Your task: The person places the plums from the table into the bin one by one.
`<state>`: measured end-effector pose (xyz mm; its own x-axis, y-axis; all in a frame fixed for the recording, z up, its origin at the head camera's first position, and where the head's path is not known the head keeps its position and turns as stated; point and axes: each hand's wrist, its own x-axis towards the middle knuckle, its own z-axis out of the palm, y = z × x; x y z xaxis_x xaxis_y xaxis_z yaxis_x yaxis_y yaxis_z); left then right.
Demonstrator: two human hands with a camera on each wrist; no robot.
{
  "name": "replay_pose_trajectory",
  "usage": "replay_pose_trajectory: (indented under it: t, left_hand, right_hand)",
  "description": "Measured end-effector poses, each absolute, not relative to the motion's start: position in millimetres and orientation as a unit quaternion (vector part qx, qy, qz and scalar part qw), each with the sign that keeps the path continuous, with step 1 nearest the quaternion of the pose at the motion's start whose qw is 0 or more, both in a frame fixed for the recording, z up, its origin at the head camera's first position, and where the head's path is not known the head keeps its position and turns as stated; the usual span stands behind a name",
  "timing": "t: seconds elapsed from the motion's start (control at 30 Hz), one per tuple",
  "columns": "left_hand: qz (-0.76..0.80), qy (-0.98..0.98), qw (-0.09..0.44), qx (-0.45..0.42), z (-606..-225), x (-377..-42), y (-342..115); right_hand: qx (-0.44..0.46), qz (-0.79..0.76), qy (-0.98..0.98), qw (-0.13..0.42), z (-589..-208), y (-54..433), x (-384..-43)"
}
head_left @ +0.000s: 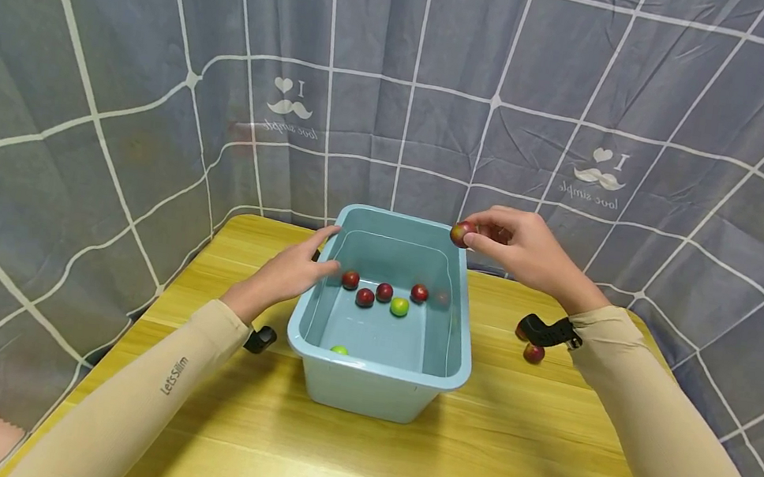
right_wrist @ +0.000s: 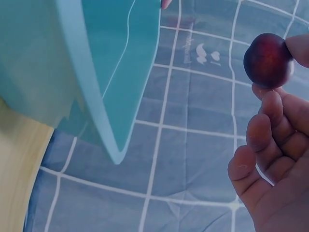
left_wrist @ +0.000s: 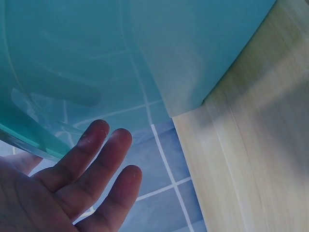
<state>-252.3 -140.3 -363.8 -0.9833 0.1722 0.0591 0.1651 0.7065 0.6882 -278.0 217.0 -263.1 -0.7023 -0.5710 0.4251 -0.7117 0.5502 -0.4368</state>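
My right hand (head_left: 531, 249) pinches a dark red plum (head_left: 462, 234) between thumb and fingertips, at the basin's far right rim. In the right wrist view, the same plum (right_wrist: 267, 60) is apart from the basin wall, and the other fingers (right_wrist: 259, 133) bend loosely below it. A light blue plastic basin (head_left: 370, 396) holds several red plums (head_left: 364, 297) and two green fruits, one mid-floor (head_left: 399, 307), the other partly hidden by the front wall. At the left rim, my left hand (head_left: 285, 270) has its fingers extended outside the wall; whether they touch it I cannot tell.
Right of the basin, a red plum (head_left: 534, 353) lies on the wooden table (head_left: 500, 444), with another partly hidden behind the black wrist strap (head_left: 545, 332). A grey gridded curtain (head_left: 438, 134) hangs around the table's back and sides.
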Motion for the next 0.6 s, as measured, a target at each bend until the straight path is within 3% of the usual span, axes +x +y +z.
replay_pose_trajectory:
  t: [0.6]
  left_hand:
    - [0.372,0.924,0.004,0.09,-365.3,-252.7,-142.2]
  right_hand:
    - [0.419,0.249,-0.871,0.067,-249.5,174.8,-283.9]
